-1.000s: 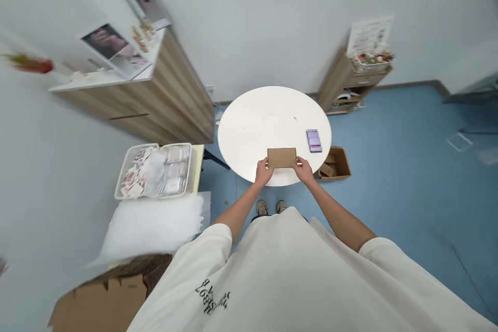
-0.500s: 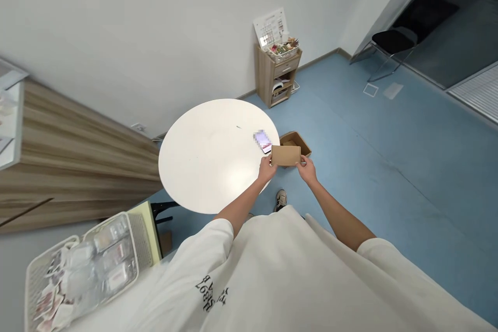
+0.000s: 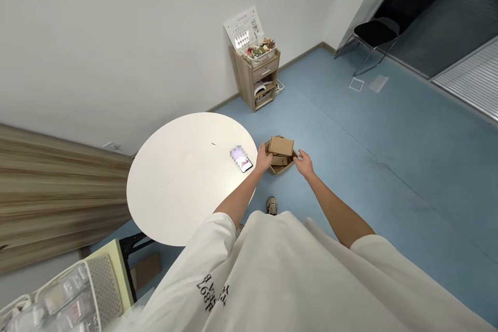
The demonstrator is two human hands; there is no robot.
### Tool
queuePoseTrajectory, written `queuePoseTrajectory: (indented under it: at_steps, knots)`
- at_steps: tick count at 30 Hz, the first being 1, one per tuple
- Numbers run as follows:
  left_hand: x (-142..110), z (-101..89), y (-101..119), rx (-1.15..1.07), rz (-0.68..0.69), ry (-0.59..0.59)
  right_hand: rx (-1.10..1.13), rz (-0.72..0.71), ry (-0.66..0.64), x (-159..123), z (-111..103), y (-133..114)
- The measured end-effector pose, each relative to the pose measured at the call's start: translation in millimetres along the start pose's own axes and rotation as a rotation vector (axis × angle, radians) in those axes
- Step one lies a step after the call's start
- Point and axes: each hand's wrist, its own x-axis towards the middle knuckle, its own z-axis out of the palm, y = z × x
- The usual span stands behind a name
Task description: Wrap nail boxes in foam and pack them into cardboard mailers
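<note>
A small closed cardboard box (image 3: 281,146) is at the open cardboard carton (image 3: 279,170) on the floor, over its far part; whether it rests on something inside is hard to tell. Another brown cardboard piece (image 3: 279,161) shows within the carton. My left hand (image 3: 264,158) is at the carton's left side, thumb apart from the fingers, close to the small box but not gripping it. On the other side, my right hand (image 3: 305,163) has its fingers spread, with a gap between them and the small box.
Left of the carton stands a round white table (image 3: 175,181) with a phone (image 3: 243,162) near its edge. A wooden cabinet (image 3: 245,83) stands by the wall, bearing a basket (image 3: 264,54). A black chair (image 3: 375,33) is at the far right. Lower left is a basket of clear packs (image 3: 70,306).
The small box has gone from between my hands to the carton, and both hands have let go of it and moved apart. My view has shifted to the right.
</note>
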Motion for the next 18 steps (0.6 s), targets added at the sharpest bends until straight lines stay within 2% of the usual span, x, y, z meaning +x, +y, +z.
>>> queuePoseTrajectory:
  at_steps: [5,9,18]
  knots:
    - [0.7,1.3,-23.6,-0.003,-0.068,-0.022,-0.017,0.061,-0.072,8.2,8.2,16.9]
    - [-4.6,-0.4,-38.3,-0.015,-0.087,-0.03,-0.035,0.071,-0.137,8.2,18.3,18.4]
    - [-28.0,-17.3,-32.0,-0.009,-0.013,0.006,0.008,0.046,-0.271,3.1,53.7,5.9]
